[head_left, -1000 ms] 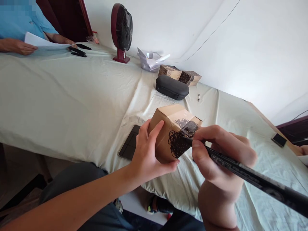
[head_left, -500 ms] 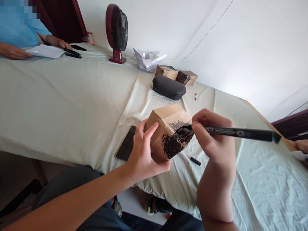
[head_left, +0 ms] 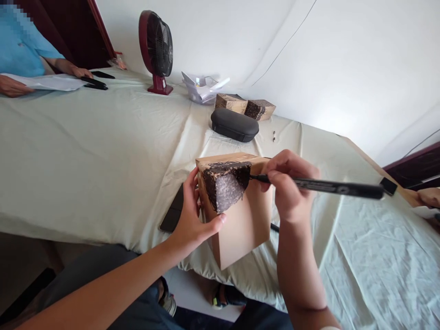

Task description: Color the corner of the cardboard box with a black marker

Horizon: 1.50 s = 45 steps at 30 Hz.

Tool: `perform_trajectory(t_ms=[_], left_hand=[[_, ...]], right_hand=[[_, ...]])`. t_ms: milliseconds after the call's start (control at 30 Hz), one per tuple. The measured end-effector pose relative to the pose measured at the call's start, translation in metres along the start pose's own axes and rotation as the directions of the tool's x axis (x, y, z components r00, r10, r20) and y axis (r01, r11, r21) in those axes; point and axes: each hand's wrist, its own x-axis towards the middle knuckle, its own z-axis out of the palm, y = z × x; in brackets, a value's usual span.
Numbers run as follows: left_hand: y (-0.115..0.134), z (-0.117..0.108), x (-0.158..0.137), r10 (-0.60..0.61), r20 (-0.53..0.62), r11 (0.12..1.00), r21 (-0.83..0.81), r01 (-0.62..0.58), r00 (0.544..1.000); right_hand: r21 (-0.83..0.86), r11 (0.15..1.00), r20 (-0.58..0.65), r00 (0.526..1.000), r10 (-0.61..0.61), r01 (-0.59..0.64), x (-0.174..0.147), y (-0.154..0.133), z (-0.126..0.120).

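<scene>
Two hands share the work on one cardboard box (head_left: 237, 215), which is raised off the cloth-covered worktop (head_left: 103, 151) near its front edge. The left hand (head_left: 192, 220) clasps the box's left side, thumb across the near face. The right hand (head_left: 287, 192) pinches a black marker (head_left: 330, 187), its tip touching the right edge of the blacked-out patch (head_left: 225, 185) at the box's upper corner.

As I judge it, the main risk is smearing — the left thumb lies just below the fresh ink and could drag it onto clean cardboard or skin. With the box held in the air by one hand only, pressure from the tip could turn it in the grip and send a stray line across the plain face. A dark flat device (head_left: 172, 213) lies under the left hand, close to the worktop's edge — a slipped box might knock it off. Farther back sit a black case (head_left: 234, 124) and a small fan (head_left: 156, 46), well apart from this.
</scene>
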Motion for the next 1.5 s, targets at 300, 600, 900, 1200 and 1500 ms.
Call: perform_trajectory(t_ms=[300, 600, 900, 1200, 1500], left_hand=[[-0.004, -0.004, 0.003, -0.052, 0.006, 0.998, -0.045, 0.052, 0.999], [-0.006, -0.007, 0.008, -0.033, 0.022, 0.999, -0.007, 0.033, 0.999], [-0.029, -0.024, 0.027, 0.144, 0.183, 0.979, 0.116, -0.166, 0.973], [-0.041, -0.043, 0.041, 0.205, 0.506, 0.954, 0.089, -0.287, 0.838], [-0.034, -0.043, 0.043, 0.143, 0.587, 0.943, 0.163, -0.289, 0.797]], right_hand=[[-0.099, 0.937, 0.035, 0.942, -0.334, 0.336, -0.002, 0.014, 0.022], [0.143, 0.807, 0.181, 0.786, -0.591, 0.573, -0.01, 0.024, 0.044], [-0.159, 0.94, -0.605, 0.723, -0.334, 0.302, -0.001, 0.003, -0.027], [-0.32, 0.83, -0.498, 0.826, 0.263, -0.457, -0.167, 0.067, -0.099], [-0.552, 0.77, -0.157, 0.947, 0.282, -0.321, -0.224, 0.114, -0.11]])
